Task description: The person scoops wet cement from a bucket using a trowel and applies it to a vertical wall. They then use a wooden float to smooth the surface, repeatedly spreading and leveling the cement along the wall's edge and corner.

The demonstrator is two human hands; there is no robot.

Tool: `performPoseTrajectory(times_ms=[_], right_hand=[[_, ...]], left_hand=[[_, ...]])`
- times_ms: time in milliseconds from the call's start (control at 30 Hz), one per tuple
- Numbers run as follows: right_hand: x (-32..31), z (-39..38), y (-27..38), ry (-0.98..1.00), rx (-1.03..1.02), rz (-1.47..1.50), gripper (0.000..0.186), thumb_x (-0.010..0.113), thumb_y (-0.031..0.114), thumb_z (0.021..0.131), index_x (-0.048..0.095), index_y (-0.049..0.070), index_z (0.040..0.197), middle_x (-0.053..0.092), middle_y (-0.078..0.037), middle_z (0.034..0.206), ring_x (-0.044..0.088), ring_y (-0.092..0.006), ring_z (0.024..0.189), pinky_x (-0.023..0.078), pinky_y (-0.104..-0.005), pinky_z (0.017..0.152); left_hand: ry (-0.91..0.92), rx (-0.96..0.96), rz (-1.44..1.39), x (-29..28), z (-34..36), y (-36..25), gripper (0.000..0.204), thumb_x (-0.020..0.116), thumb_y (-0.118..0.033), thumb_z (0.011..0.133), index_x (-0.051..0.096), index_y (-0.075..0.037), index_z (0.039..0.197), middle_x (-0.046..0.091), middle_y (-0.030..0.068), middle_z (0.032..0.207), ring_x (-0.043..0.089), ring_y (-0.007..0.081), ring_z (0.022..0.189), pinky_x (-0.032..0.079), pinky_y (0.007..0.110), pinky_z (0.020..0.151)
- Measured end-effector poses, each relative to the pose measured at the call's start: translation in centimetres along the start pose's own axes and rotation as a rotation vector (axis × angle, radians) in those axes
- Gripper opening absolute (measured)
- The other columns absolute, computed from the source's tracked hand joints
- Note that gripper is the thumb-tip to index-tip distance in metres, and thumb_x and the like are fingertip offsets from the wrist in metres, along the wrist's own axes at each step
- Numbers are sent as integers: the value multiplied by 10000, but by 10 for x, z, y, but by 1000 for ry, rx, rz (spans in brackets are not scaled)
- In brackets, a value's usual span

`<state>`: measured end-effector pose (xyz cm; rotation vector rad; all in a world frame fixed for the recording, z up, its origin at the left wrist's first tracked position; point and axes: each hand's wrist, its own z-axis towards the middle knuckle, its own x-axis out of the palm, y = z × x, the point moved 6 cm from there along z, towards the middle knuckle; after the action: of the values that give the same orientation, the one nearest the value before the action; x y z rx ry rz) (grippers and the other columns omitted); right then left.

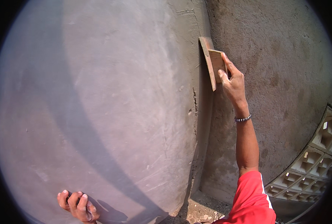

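My right hand [232, 84] grips the handle of a wooden float [207, 59], held upright against the grey plastered corner [191, 33] between two wall faces. A rough crack [194, 100] runs down that edge below the tool. At the lower left, my left hand [78, 205] has its fingers curled beside the smooth, pale plastered wall [98, 86]; whatever is inside them, if anything, is hidden.
A rougher, darker wall face [270, 67] recedes on the right. Pierced concrete vent blocks [306, 164] line its lower right edge. Rubble-strewn ground [203, 211] shows at the foot of the corner. A long shadow crosses the pale wall.
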<state>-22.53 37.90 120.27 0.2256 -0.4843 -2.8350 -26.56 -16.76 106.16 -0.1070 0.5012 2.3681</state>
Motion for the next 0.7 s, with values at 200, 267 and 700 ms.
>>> performPoseTrajectory(times_ms=[200, 267, 700], right_hand=[[17, -152, -58, 81, 180, -13, 562, 586, -12, 860, 468, 41, 1407, 585, -220, 1295, 593, -314, 1179, 465, -363, 988], [17, -196, -73, 78, 211, -19, 570, 591, -22, 856, 476, 56, 1408, 644, -197, 1147, 640, -302, 1003, 486, -353, 908], [-21, -63, -39, -95, 282, 602, 569, 524, 62, 947, 339, 65, 1485, 618, -107, 1173, 622, -136, 985, 543, -292, 840]], left_hand=[[17, 14, 12, 0, 1, 0, 235, 501, -110, 747, 604, -40, 946, 601, 120, 963, 415, 380, 1219, 298, 561, 1027], [25, 21, 1, 2, 5, -1, 237, 504, -110, 738, 606, -43, 941, 603, 118, 963, 419, 378, 1213, 299, 565, 1025], [6, 18, -15, 3, 5, -2, 228, 524, -148, 726, 623, -65, 914, 618, 103, 942, 441, 349, 1183, 289, 570, 1027]])
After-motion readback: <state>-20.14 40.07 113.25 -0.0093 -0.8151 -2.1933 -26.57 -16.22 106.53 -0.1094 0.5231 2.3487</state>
